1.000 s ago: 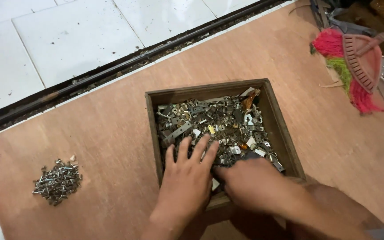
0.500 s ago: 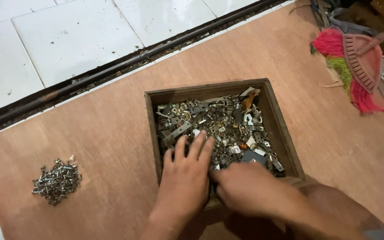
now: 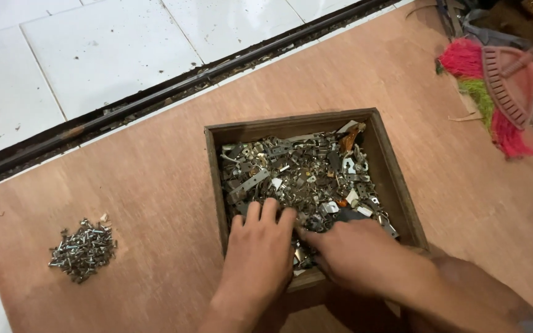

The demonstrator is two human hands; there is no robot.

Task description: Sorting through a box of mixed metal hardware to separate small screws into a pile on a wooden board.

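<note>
Plywood sheet (image 3: 155,179) on white tile floor (image 3: 63,55). Wooden box (image 3: 396,185) at centre of the sheet, full of small metal hardware (image 3: 297,172). Left hand (image 3: 259,253) flat, fingers spread, palm down on the hardware. Right hand (image 3: 356,253) beside it, fingertips buried; grip unclear. Screw pile (image 3: 82,250) well left.

You worked in a home workshop: plywood sheet (image 3: 155,160) over tiled floor (image 3: 81,55), wooden box (image 3: 396,179) of metal fittings (image 3: 297,172), screw pile (image 3: 82,249).

Head-worn camera, looking steeply down, fairly close over wooden box (image 3: 402,191), perhaps tilted slightly
</note>
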